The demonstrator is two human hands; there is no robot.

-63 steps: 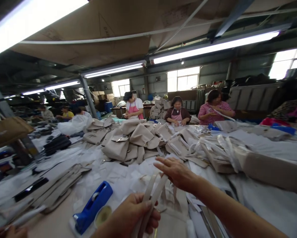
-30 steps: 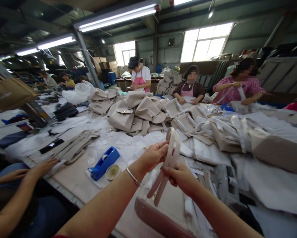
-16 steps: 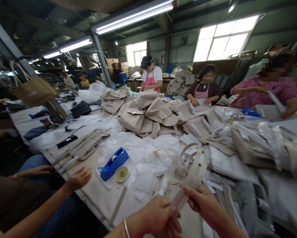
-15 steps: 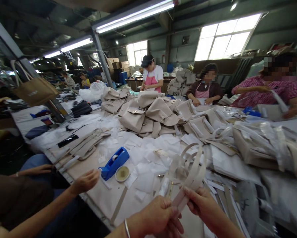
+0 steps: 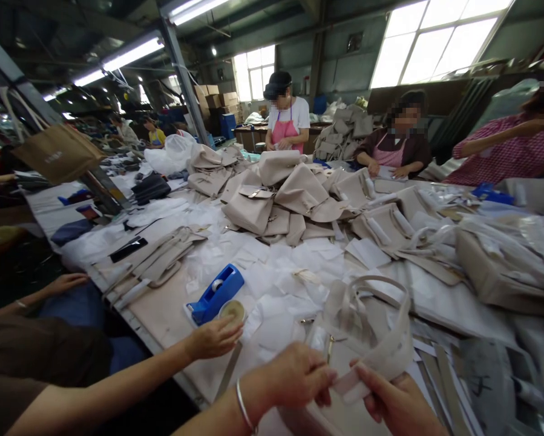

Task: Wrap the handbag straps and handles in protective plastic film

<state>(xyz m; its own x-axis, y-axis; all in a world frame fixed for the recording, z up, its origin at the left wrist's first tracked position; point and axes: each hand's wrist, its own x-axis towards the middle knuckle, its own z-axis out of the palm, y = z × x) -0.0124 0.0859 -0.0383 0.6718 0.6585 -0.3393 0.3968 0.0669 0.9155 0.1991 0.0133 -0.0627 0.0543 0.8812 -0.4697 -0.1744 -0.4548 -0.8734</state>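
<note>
My left hand [image 5: 299,378], a bangle on its wrist, and my right hand [image 5: 389,402] are low in the head view, fingers pinched together on the two ends of a beige bag strap [image 5: 392,351]. The strap curves up into a loop over a pale bag with clear wrapping [image 5: 344,315] that lies on the table just beyond my hands. Both hands are closed on the strap ends.
A co-worker's hand [image 5: 212,338] on my left reaches to a small round dish [image 5: 232,310] beside a blue tape dispenser [image 5: 217,293]. White paper sheets [image 5: 294,254] cover the table; a heap of beige bags [image 5: 290,194] sits mid-table. Other people work along the far side.
The strap has come down from upright in front of me to a low loop over the bag. The co-worker's hand has moved right, onto the table by the round dish.
</note>
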